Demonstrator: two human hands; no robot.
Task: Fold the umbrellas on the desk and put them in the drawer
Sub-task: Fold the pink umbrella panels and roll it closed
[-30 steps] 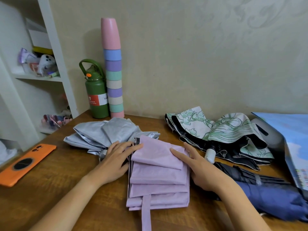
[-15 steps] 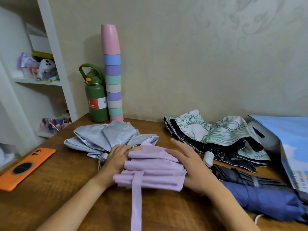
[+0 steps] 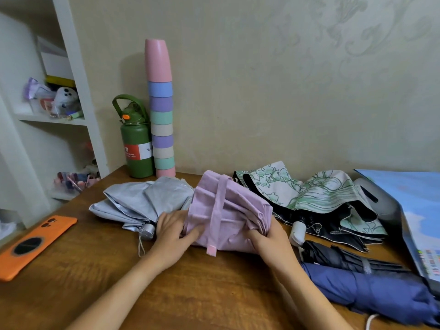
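green bottle [image 3: 137,148] label — "vac…", "earth"

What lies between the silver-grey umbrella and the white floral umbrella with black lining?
In the head view, the lilac umbrella, gripped by the left hand and right hand.

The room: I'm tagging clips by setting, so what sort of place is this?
Probably a home room: a wooden desk against a papered wall, a white shelf unit of small items, and a green bottle.
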